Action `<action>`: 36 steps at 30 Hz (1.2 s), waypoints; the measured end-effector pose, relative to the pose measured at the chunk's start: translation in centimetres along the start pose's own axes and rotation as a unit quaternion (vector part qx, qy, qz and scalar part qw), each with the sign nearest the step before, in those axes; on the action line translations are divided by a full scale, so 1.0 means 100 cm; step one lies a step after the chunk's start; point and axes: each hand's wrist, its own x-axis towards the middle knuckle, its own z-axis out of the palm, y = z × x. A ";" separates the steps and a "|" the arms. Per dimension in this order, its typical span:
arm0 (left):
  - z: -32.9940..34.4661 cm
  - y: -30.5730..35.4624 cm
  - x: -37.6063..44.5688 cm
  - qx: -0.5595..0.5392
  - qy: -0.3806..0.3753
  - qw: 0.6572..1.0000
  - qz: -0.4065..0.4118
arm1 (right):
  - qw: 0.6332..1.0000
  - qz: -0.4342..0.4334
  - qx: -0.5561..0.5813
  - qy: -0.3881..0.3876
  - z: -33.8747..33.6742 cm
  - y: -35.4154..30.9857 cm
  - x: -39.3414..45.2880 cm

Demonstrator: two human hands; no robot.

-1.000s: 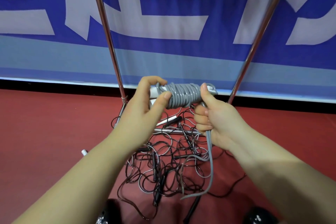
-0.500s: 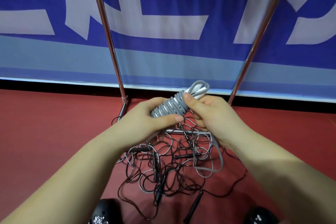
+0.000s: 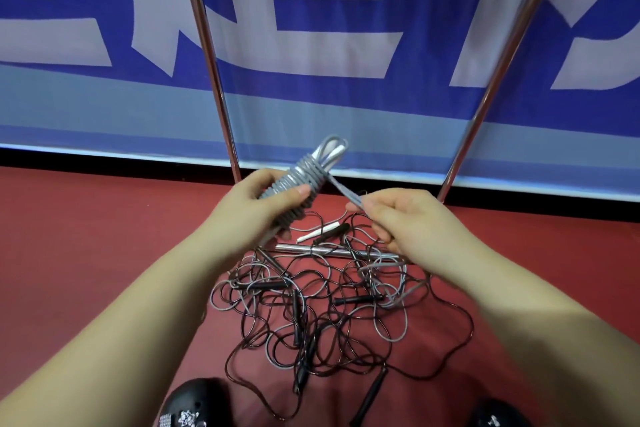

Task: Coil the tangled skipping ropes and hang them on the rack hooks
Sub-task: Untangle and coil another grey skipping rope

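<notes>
The coiled rope (image 3: 298, 184) sits in the left hand (image 3: 256, 215), above the tangled ropes (image 3: 322, 305) on the floor (image 3: 86, 236).

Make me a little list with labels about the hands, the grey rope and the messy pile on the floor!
left hand: the left hand grips the grey rope bundle
right hand: the right hand pinches the loose grey strand running from the bundle
bundle: wound tight, tilted, a loop sticking out at its top end
pile: tangled ropes with black handles lie on the red floor
rack: two metal poles rise behind; a metal bar lies under the tangle
hooks: not in view
</notes>
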 end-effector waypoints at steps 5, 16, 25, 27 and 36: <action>-0.002 -0.010 0.001 0.071 -0.014 0.997 -0.030 | 0.977 -0.071 -0.203 -0.003 -0.005 0.003 -0.003; 0.011 -0.014 -0.004 0.167 -0.174 0.964 -0.112 | 0.951 -0.162 -0.261 0.020 -0.018 0.009 0.005; 0.007 -0.012 -0.009 0.230 -0.269 0.935 -0.033 | 0.962 -0.044 -0.255 -0.084 -0.025 0.012 0.007; 0.004 -0.012 -0.012 0.217 -0.277 0.936 -0.023 | 0.963 0.000 -0.240 -0.124 -0.025 0.008 0.003; -0.008 -0.005 -0.020 0.167 -0.297 0.940 0.029 | 0.961 0.098 -0.037 -0.255 -0.026 0.002 0.003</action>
